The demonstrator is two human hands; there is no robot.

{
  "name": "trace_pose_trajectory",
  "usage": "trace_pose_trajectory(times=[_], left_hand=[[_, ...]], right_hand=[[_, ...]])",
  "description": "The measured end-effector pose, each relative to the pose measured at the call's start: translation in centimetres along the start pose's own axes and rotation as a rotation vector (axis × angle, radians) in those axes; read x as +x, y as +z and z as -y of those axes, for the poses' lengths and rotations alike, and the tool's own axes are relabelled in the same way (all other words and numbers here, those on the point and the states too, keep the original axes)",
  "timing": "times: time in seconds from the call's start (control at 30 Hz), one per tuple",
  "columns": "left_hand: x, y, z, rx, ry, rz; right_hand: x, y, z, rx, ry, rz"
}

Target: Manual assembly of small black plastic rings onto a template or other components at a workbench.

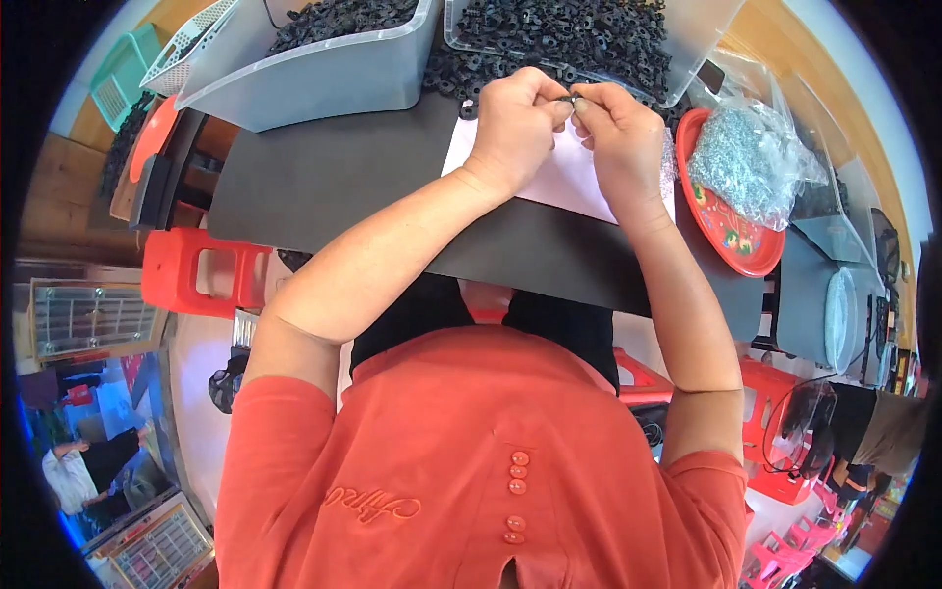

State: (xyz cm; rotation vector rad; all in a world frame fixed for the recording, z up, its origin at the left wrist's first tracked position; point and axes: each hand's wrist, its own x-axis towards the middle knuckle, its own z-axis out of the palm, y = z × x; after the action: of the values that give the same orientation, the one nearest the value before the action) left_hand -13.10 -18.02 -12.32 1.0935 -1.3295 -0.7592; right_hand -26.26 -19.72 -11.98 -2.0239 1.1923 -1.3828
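Over a white sheet [554, 182] at the table's far side, my left hand [518, 126] and my right hand [624, 133] meet fingertip to fingertip. Both are closed in a pinch on a small black part [572, 99]. Fingers cover most of it, so its exact shape is hidden. Just beyond the hands, many similar small black plastic parts [453, 74] lie loose on the table. One black piece [468, 110] rests by the sheet's far left corner.
Two translucent bins [334, 83] [702, 54] of black parts stand along the far side. At right, a red tray [756, 257] bears a plastic bag of small silvery pieces [741, 162]. The dark table [324, 177] extends left; a red stool [172, 270] stands beyond it.
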Motion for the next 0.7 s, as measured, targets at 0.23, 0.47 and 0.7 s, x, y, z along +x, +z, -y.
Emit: trace_pose_trajectory(times=[0.23,0.47,0.7], left_hand=[[0.8,-0.6,-0.5,-0.365,-0.362,0.073],[0.9,-0.9,-0.6,-0.395,-0.437,0.201],[0.4,-1.1,-1.2,-0.405,-0.357,0.196]], right_hand=[[0.3,-0.8,0.4,-0.18,-0.164,0.037],[0.5,-0.8,-0.6,-0.507,-0.503,-0.052],[-0.1,0.3,-0.7,-0.408,-0.579,-0.163]])
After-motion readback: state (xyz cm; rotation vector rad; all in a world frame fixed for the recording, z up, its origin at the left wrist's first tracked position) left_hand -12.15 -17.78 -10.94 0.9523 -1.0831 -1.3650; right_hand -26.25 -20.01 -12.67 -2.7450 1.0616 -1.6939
